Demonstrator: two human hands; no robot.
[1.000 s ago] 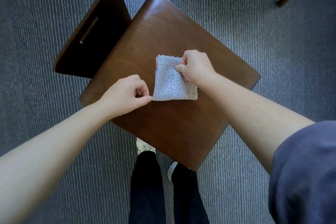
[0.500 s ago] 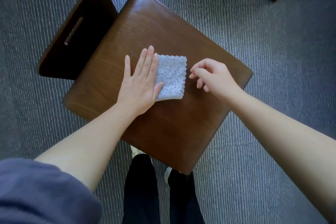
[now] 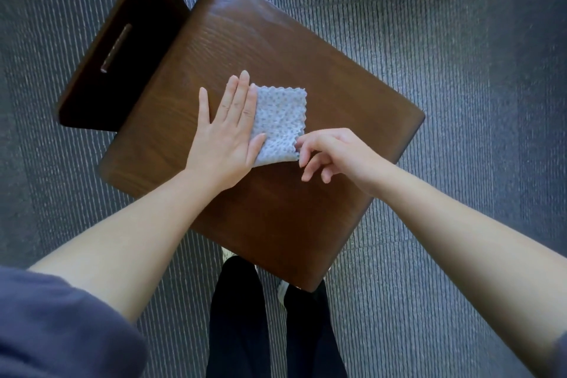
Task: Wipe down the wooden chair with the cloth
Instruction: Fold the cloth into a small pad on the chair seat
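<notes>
Pressing hand: the left hand [image 3: 224, 135] lies flat with straight fingers, partly on the left side of the cloth and partly on the bare seat beside it; it grips nothing.
Pinching hand: the right hand [image 3: 334, 153] holds the cloth's near right corner between thumb and forefinger, with its other fingers loosely spread just above the wood.
Cloth: the small pale blue-grey dotted cloth with scalloped edges [image 3: 280, 120] rests as a flat square near the middle of the seat, its pinched corner seemingly a little raised.
Chair: the dark brown wooden chair seat with rounded corners [image 3: 306, 55] lies below the camera; its dark slotted backrest [image 3: 122, 49] stands at upper left.
Floor: a grey-blue ribbed carpet [image 3: 460, 101] surrounds the chair.
Stage (judged): the cloth is being arranged; most of the seat and all of the backrest appear unwiped.
Risk, bunching: a pull at the corner against the flat palm could crease the cloth, so that it wipes unevenly.
Risk, slipping: glossy wood offers little friction, so a light press may let the palm slide off and leave the cloth behind.
Risk, dropping: a sweep towards the right edge could carry the cloth onto the carpet.
Risk, omission: edges, corners and the backrest are easily missed.
</notes>
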